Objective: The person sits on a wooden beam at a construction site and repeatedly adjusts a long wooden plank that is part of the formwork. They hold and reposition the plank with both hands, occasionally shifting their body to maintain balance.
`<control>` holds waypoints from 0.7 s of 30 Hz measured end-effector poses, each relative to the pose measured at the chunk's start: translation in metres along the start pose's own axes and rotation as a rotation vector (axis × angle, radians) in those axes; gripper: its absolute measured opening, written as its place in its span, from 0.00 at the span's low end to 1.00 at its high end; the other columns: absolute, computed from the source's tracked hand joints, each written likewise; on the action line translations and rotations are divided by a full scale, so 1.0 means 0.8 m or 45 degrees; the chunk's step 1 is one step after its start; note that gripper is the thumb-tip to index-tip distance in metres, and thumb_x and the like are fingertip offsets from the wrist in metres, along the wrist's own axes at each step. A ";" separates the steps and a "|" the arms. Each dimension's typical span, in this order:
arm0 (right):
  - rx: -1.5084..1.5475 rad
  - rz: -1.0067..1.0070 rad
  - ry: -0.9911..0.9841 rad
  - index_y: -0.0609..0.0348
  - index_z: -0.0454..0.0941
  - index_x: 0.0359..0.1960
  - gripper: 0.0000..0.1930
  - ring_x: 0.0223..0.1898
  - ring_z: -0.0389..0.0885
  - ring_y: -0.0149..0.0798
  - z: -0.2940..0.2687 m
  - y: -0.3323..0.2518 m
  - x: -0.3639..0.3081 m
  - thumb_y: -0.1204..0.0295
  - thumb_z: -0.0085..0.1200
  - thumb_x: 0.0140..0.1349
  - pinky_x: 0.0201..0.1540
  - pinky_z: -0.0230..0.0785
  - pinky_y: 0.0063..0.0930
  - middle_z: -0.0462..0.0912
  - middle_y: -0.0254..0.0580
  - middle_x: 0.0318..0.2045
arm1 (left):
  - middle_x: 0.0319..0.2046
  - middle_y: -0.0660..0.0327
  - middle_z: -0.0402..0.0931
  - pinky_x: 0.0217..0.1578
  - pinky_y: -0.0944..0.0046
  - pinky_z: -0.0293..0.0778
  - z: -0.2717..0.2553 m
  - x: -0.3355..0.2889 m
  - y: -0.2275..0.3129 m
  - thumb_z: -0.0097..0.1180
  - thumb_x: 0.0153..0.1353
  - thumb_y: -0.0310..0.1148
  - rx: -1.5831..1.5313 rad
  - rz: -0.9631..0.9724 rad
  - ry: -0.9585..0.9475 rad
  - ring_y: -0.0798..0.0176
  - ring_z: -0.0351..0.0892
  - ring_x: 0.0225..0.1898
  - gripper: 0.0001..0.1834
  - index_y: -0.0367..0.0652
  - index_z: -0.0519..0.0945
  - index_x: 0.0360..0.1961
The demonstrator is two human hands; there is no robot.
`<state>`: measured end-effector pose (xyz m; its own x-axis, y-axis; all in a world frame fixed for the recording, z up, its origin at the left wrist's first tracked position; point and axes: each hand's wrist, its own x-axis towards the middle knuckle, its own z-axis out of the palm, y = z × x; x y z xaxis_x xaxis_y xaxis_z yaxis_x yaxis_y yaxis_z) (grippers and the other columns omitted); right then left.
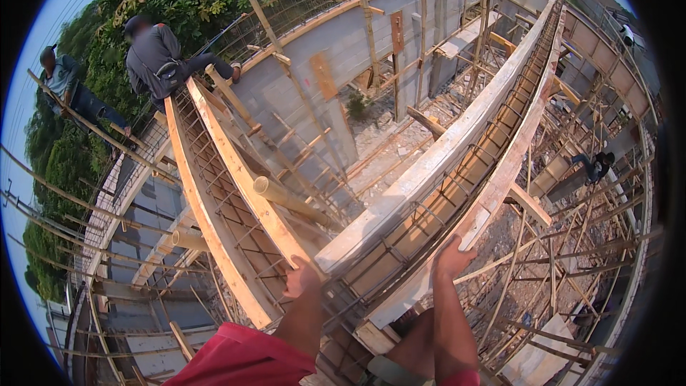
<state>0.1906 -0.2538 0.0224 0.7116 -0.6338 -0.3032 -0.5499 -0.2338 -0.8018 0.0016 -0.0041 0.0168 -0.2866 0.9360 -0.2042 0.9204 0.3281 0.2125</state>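
Note:
My left hand grips the near end of a light wooden formwork board, fingers curled at its edge. My right hand holds the top edge of a pale, worn formwork board, thumb and fingers over it. Between that board and a whitish inner board runs a long trough with a steel rebar cage. A second trough, left of my left hand, holds another rebar cage beside an outer board. The troughs meet near my hands.
A person in grey sits at the left trough's far end; another is farther left behind poles. Bamboo poles and props cross below. Rubble lies deep below between block walls. Another person is low at right.

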 end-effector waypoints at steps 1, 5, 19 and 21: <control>0.006 0.008 -0.018 0.76 0.60 0.63 0.35 0.59 0.73 0.70 -0.001 -0.005 -0.006 0.56 0.52 0.66 0.62 0.64 0.56 0.72 0.76 0.58 | 0.39 0.45 0.86 0.64 0.46 0.58 0.009 0.006 -0.004 0.31 0.69 0.67 -0.017 0.007 0.082 0.43 0.84 0.46 0.42 0.38 0.83 0.48; 0.016 0.007 -0.011 0.76 0.60 0.61 0.34 0.59 0.73 0.70 0.000 -0.001 0.000 0.57 0.52 0.66 0.62 0.64 0.55 0.72 0.77 0.57 | 0.44 0.46 0.86 0.64 0.47 0.57 0.007 0.004 -0.001 0.28 0.69 0.68 0.004 -0.007 -0.025 0.44 0.83 0.52 0.44 0.40 0.84 0.52; 0.070 0.010 -0.029 0.75 0.61 0.59 0.33 0.57 0.75 0.70 -0.005 -0.013 -0.013 0.55 0.52 0.65 0.60 0.65 0.56 0.73 0.77 0.56 | 0.42 0.46 0.86 0.63 0.47 0.59 0.009 0.010 -0.004 0.28 0.69 0.69 0.028 -0.003 -0.012 0.45 0.83 0.50 0.45 0.39 0.85 0.49; 0.059 -0.009 -0.017 0.76 0.61 0.60 0.34 0.57 0.75 0.70 -0.001 -0.006 -0.009 0.55 0.52 0.65 0.60 0.65 0.56 0.73 0.78 0.56 | 0.40 0.45 0.86 0.63 0.47 0.58 0.013 0.012 -0.005 0.29 0.69 0.68 0.016 0.001 0.013 0.44 0.84 0.48 0.44 0.38 0.84 0.48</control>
<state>0.1874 -0.2487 0.0287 0.7213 -0.6224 -0.3038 -0.5242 -0.2040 -0.8268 -0.0021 0.0019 0.0043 -0.2885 0.9376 -0.1941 0.9238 0.3258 0.2009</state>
